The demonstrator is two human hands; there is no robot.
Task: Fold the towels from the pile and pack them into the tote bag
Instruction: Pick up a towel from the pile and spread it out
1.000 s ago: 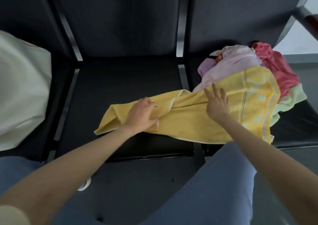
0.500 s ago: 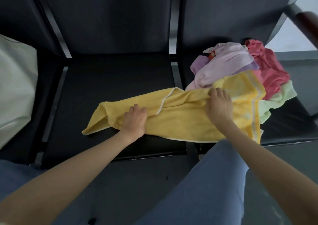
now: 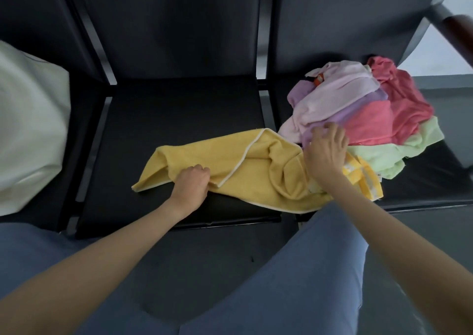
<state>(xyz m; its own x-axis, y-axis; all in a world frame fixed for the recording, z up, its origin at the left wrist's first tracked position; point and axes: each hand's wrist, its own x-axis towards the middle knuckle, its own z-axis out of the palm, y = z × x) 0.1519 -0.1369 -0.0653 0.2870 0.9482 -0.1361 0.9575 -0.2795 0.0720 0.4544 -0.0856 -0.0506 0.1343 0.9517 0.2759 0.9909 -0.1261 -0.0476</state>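
A yellow towel (image 3: 245, 165) lies crumpled across the front of the middle black seat (image 3: 179, 109), its right end bunched at the gap to the right seat. My left hand (image 3: 190, 187) grips the towel's near edge with curled fingers. My right hand (image 3: 326, 152) rests with spread fingers on the towel's bunched right end, fingertips touching the pile of towels (image 3: 363, 109), which is pink, lilac, red and pale green. The white tote bag (image 3: 28, 135) sits on the left seat.
Three dark chairs stand side by side with upright backrests. A metal gap (image 3: 266, 104) separates the middle and right seats. My knees in blue trousers (image 3: 307, 270) are close to the seat fronts. A wooden armrest (image 3: 460, 30) shows at the far right.
The yellow towel has been dragged left off the pile and is more bunched. My right hand went from gripping the towel to lying on it with spread fingers. My left hand keeps its grip.
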